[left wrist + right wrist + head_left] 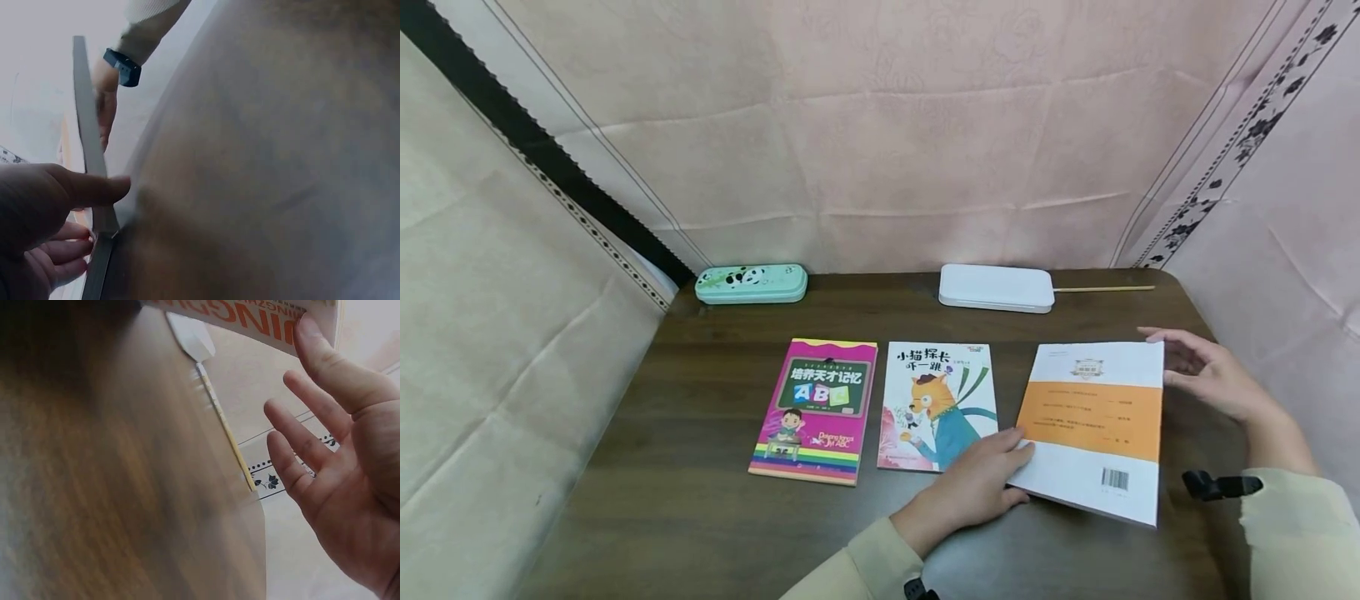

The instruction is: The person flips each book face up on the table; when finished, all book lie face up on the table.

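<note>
A paperback book (1087, 429) with a white and orange back cover faces up, raised at the right of the table. My left hand (973, 479) grips its lower left edge; in the left wrist view the thumb (100, 189) lies across the book's edge, with fingers on the other side. At the upper right corner, my right hand (1213, 375) holds the book. Its thumb (319, 347) presses the lettered cover underneath, while the other visible fingers spread away from it. Left of this book lie a fox picture book (936, 408) and a pink book (812, 412).
Along the table's back edge stand a green panda pencil case (751, 284) and a white case (996, 288). A thin stick (1105, 289) extends right from the white case. Pale cloth (910, 150) hangs behind and at both sides of the dark wooden table (700, 517).
</note>
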### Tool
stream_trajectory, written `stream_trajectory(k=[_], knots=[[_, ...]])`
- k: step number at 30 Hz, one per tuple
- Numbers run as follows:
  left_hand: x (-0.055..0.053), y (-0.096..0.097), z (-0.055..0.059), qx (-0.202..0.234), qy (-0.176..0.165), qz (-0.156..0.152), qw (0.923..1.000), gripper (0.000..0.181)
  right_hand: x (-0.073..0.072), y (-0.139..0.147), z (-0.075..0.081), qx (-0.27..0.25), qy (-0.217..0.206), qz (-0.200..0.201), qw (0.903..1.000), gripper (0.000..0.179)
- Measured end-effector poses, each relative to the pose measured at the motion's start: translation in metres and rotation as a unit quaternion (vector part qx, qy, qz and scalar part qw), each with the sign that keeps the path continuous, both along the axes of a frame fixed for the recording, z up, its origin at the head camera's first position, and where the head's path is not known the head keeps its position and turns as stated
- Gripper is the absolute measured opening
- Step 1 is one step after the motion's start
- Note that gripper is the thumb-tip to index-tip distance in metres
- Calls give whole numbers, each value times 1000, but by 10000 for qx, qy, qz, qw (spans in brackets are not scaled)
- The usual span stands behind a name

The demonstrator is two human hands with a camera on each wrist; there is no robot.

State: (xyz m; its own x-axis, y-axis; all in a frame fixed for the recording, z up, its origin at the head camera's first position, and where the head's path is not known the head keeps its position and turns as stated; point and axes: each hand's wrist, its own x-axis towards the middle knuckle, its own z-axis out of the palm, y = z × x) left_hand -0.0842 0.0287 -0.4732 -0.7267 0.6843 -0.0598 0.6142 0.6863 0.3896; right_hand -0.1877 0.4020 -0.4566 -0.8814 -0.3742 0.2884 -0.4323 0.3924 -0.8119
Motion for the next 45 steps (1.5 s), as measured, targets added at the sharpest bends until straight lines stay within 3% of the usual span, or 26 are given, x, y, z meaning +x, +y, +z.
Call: stream_trajectory(k=[5, 9, 13, 15, 19, 22, 28, 31, 33, 42, 45], knots=[[6, 2, 1, 172, 303, -263, 9990, 56, -2, -1, 6, -886, -191, 615, 9940, 45], [8, 1, 1, 556, 369, -260, 9974, 58, -8, -10, 16, -1726, -194, 1258, 9767, 39], [10, 1, -1, 1313, 193, -261, 9908, 55, -15, -25, 28, -2256, -41, 1485, 9628, 37], [10, 1, -1, 1626, 130, -308, 9861, 50, -16, -31, 33, -2289, -45, 1268, 9651, 39], [11, 2, -1, 1903, -8, -287, 9813, 38, -15, -40, 36, -1795, 38, 494, 9825, 45], [12, 2, 0, 1968, -346, -70, 9798, 31, -15, -47, 35, -992, 79, -176, 9949, 46], [13, 3, -2, 2271, -941, 393, 9685, 35, -21, -67, 32, 261, -144, -776, 9965, 46], [12, 3, -2, 2756, -1315, 603, 9503, 34, -24, -75, 33, 613, -377, -916, 9932, 53], [11, 1, 0, 3166, -1558, 809, 9322, 36, -26, -79, 33, 753, -591, -975, 9906, 57], [-1, -16, 5, 4779, -2110, 1874, 8319, 77, -40, -98, 18, 1017, -1019, -850, 9859, 56], [-2, -21, 7, 4889, -1863, 2174, 8240, 61, -42, -107, 11, 1158, -1137, -677, 9844, 57]])
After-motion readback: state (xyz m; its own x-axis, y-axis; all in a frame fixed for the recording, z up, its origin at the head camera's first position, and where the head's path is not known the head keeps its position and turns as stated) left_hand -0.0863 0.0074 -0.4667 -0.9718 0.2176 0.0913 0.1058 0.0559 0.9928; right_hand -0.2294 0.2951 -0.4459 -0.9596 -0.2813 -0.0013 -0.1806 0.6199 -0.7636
